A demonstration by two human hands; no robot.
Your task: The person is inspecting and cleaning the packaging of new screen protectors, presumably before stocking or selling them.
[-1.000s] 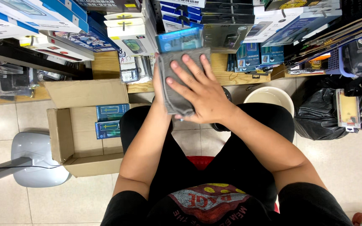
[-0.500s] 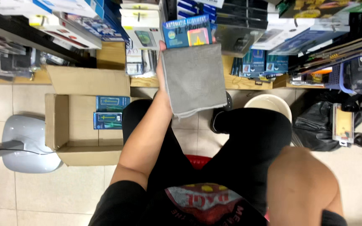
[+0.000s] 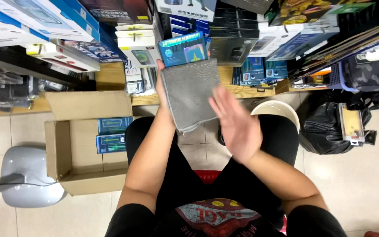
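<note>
My left hand (image 3: 161,87) holds up a blue product box (image 3: 183,49) with a grey cloth (image 3: 190,93) draped over its front. The cloth hangs down below the box, covering most of it. My right hand (image 3: 235,123) hovers flat and blurred just right of the cloth's lower edge, fingers spread, holding nothing. I sit with black shorts and a black printed shirt, knees apart.
An open cardboard carton (image 3: 73,151) on the tiled floor at left holds two blue boxes (image 3: 114,133). A grey stool base (image 3: 23,175) lies further left. Shelves of stacked product boxes (image 3: 44,30) fill the top. A white bucket (image 3: 277,110) and black bag (image 3: 330,127) sit at right.
My right hand lay flat on the cloth a second ago, dropped out of view, and has now come back up beside the cloth. The left hand keeps the box raised.
</note>
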